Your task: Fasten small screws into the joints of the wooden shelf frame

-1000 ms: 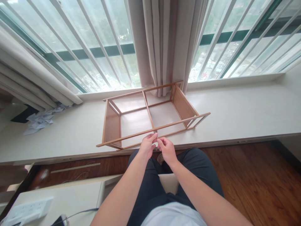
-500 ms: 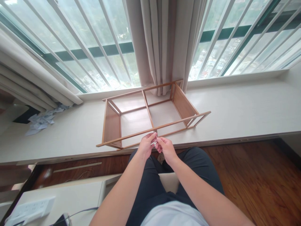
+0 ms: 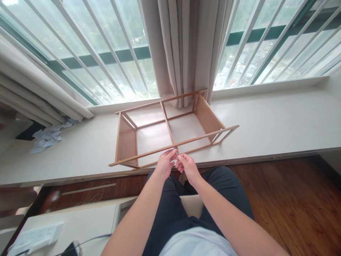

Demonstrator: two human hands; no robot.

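Both arms (image 3: pixel 142 209) converge forward, left grip (image 3: pixel 165 164) beside right grip (image 3: pixel 188 167), fingers (image 3: pixel 182 158) curled.

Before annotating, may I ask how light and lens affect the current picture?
Head view: daylight hazes the left window, whose lines slant, wide-angle fashion; head view: the pale sill carries a soft sheen; head view: detail between the left hand and right hand is too small to make out.

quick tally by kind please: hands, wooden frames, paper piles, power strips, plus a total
Hands, left hand and right hand: 2
Wooden frame: 1
Paper pile, its scraps overlapping too much to count singly: 1
Power strip: 1
Total: 5
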